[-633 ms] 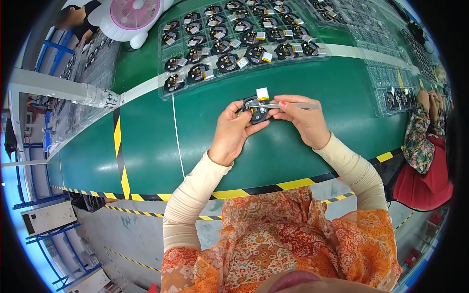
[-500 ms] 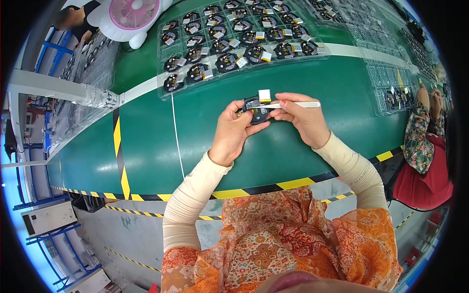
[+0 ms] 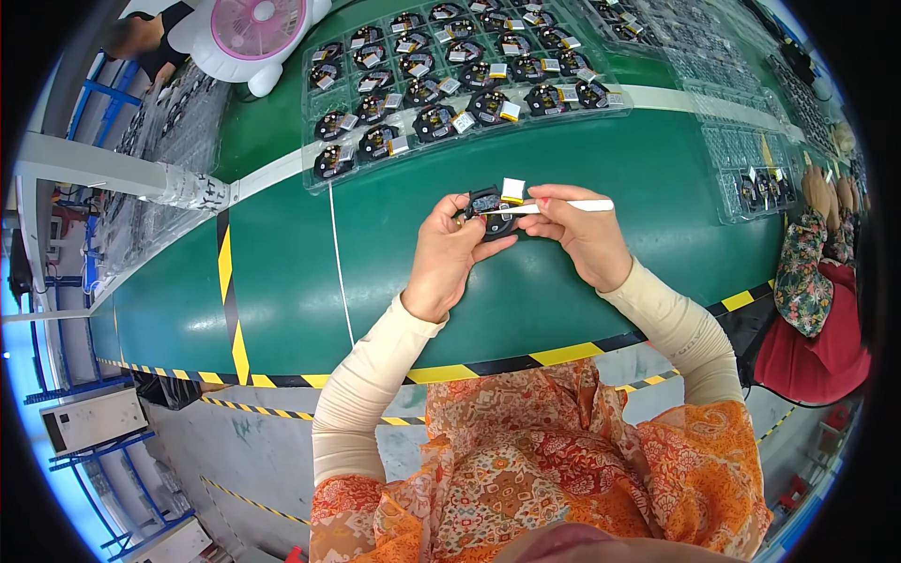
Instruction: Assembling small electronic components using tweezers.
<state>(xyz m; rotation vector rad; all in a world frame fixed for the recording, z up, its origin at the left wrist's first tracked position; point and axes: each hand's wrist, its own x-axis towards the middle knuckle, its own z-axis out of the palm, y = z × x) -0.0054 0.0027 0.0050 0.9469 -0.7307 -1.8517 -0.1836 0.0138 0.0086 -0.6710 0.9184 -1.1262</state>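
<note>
My left hand [image 3: 445,251] grips a small round black device housing [image 3: 488,202] by its left side, above the green table. A silver battery [image 3: 513,189] with a yellow edge sticks up at the housing's upper right. Closed round a pair of white tweezers [image 3: 572,205], my right hand [image 3: 584,235] holds them nearly level. Their thin tip reaches over the housing, close to my left thumb. What the tip touches is too small to make out.
A clear plastic tray [image 3: 375,169] holding many similar black housings with batteries lies beyond my hands. More trays [image 3: 755,188] stand at the right, near a co-worker's arms [image 3: 815,216]. A pink and white fan [image 3: 249,38] is at the far left. Striped tape [image 3: 450,373] marks the near table edge.
The tweezers' tip has moved slightly down and toward my left thumb. The housing and its battery have tilted a little. At the right, the co-worker's hands have shifted.
</note>
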